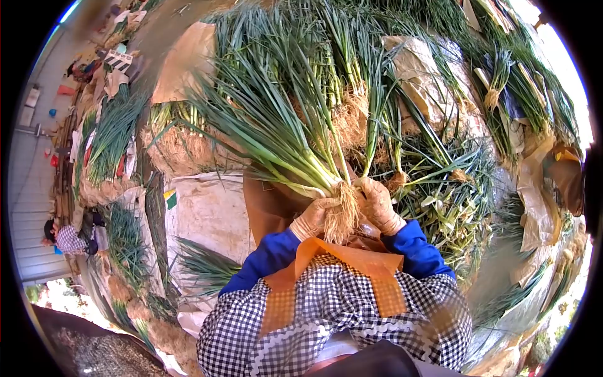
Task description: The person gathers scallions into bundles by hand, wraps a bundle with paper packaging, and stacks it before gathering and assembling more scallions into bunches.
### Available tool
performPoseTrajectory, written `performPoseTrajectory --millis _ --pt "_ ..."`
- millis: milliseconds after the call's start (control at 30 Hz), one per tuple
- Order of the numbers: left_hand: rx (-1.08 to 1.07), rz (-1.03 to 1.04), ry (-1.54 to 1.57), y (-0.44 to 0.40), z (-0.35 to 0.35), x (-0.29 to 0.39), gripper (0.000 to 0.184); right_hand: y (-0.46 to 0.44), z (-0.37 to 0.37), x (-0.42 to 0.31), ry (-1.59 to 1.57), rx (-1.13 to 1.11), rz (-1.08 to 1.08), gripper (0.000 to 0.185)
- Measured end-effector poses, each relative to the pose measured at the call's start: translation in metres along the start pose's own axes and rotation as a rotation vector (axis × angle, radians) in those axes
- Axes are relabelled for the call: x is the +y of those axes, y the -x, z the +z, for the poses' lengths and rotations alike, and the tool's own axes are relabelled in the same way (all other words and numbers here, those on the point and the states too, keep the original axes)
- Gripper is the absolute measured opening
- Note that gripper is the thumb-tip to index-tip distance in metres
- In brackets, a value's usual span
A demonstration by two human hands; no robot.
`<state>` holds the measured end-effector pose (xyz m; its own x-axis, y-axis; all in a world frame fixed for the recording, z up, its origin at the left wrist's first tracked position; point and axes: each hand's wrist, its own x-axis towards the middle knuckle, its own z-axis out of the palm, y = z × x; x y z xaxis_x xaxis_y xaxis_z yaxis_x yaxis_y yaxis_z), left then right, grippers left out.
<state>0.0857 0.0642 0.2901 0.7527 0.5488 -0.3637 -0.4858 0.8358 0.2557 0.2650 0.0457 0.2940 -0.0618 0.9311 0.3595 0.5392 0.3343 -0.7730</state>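
A bunch of long green onions (308, 160) fans up and to the left in front of my chest, its pale, stringy roots (342, 217) hanging down between my hands. My left hand (313, 217), in a tan glove, is closed around the base of the bunch, at the left of the roots. On the other side, my gloved right hand (378, 204) is closed at the lower end of a separate green onion (375, 119) with upright leaves. Its fingertips touch or nearly touch the roots of the bunch; the palm side is hidden.
Rows of green onions (270, 44) lie ahead, roots toward me. Loose leaves and trimmings (440, 210) are heaped at the right. A whitish sack (207, 213) lies at the left, near more green onions (204, 264). Another person (75, 239) is at the far left.
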Motion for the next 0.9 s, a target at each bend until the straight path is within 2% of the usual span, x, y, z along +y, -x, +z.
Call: performPoseTrajectory --millis 67,100,133,167,200,267,300,333,367,400,433,467,500,533,567,600,633,667,700,733,767,800,833,867,900 --pt "-0.022 0.017 -0.027 0.005 -0.002 0.006 0.032 -0.009 -0.013 -0.017 0.12 -0.072 -0.214 0.021" --pt "-0.045 0.056 -0.009 0.009 0.003 0.008 0.033 -0.013 -0.024 -0.02 0.001 -0.212 -0.135 0.024" --pt "-0.069 0.094 0.011 0.014 0.011 0.009 0.034 -0.026 -0.024 -0.008 -0.346 -0.128 -0.247 0.027" --pt "-0.023 0.107 0.026 0.019 0.021 0.013 0.035 -0.044 -0.032 -0.014 -0.231 -0.056 -0.215 0.029" --pt "-0.07 0.176 -0.013 0.023 0.008 0.015 0.035 -0.061 -0.039 -0.021 -0.119 0.014 -0.184 0.031" --pt "-0.07 0.233 0.069 0.051 0.05 0.033 0.032 -0.092 -0.035 -0.007 0.298 -0.164 -0.239 0.039" --pt "-0.097 0.351 0.146 0.057 0.05 0.042 0.033 -0.104 -0.026 0.012 0.491 -0.308 -0.253 0.043" --pt "-0.127 0.421 0.172 0.068 0.054 0.051 0.034 -0.111 -0.022 0.03 0.538 -0.356 -0.175 0.041" --pt "-0.154 0.478 0.186 0.079 0.058 0.058 0.034 -0.107 -0.019 0.089 0.562 -0.197 -0.263 0.034" --pt "-0.18 0.535 0.199 0.092 0.061 0.064 0.034 -0.106 -0.023 0.127 0.643 -0.29 0.005 0.024" --pt "-0.198 0.591 0.204 0.106 0.063 0.068 0.034 -0.122 -0.039 0.11 0.902 -0.557 0.405 0.02" --pt "-0.214 0.648 0.207 0.119 0.067 0.072 0.034 -0.101 -0.046 0.18 0.854 -0.3 0.24 0.02" --pt "-0.218 0.7 0.21 0.13 0.068 0.075 0.034 -0.102 -0.054 0.191 0.825 -0.385 0.434 0.033" --pt "-0.222 0.751 0.212 0.143 0.07 0.077 0.034 -0.103 -0.062 0.201 0.811 -0.47 0.628 0.062" --pt "-0.225 0.798 0.21 0.154 0.071 0.08 0.034 -0.094 -0.065 0.198 0.919 -0.184 0.221 0.082" --pt "-0.232 0.846 0.207 0.165 0.073 0.081 0.034 -0.088 -0.056 0.211 0.955 0.038 -0.01 0.069" --pt "-0.238 0.883 0.207 0.178 0.076 0.082 0.035 -0.085 -0.065 0.245 0.96 -0.201 0.223 0.052" --pt "-0.234 0.929 0.206 0.188 0.077 0.081 0.035 -0.09 -0.064 0.27 0.963 -0.449 0.455 0.043" --pt "-0.238 0.964 0.205 0.199 0.08 0.082 0.035 -0.107 -0.052 0.257 0.992 -0.347 0.475 0.043" --pt "-0.243 0.994 0.199 0.213 0.084 0.079 0.035 -0.129 -0.049 0.202 1.016 -0.235 0.497 0.042" --pt "-0.242 1.013 0.202 0.223 0.087 0.079 0.035 -0.152 -0.043 0.149 0.839 -0.211 0.418 0.041" --pt "-0.238 1.035 0.2 0.232 0.091 0.079 0.035 -0.171 -0.027 0.102 0.661 -0.186 0.354 0.039" --pt "-0.233 1.053 0.196 0.24 0.095 0.08 0.035 -0.179 0.002 0.073 0.1 0.008 0.124 0.034" --pt "-0.224 1.064 0.198 0.248 0.099 0.081 0.035 -0.189 0.023 0.039 -0.115 -0.055 0.039 0.032" --pt "-0.212 1.078 0.198 0.254 0.103 0.079 0.036 -0.199 0.047 -0.027 -0.273 -0.174 -0.035 0.03"
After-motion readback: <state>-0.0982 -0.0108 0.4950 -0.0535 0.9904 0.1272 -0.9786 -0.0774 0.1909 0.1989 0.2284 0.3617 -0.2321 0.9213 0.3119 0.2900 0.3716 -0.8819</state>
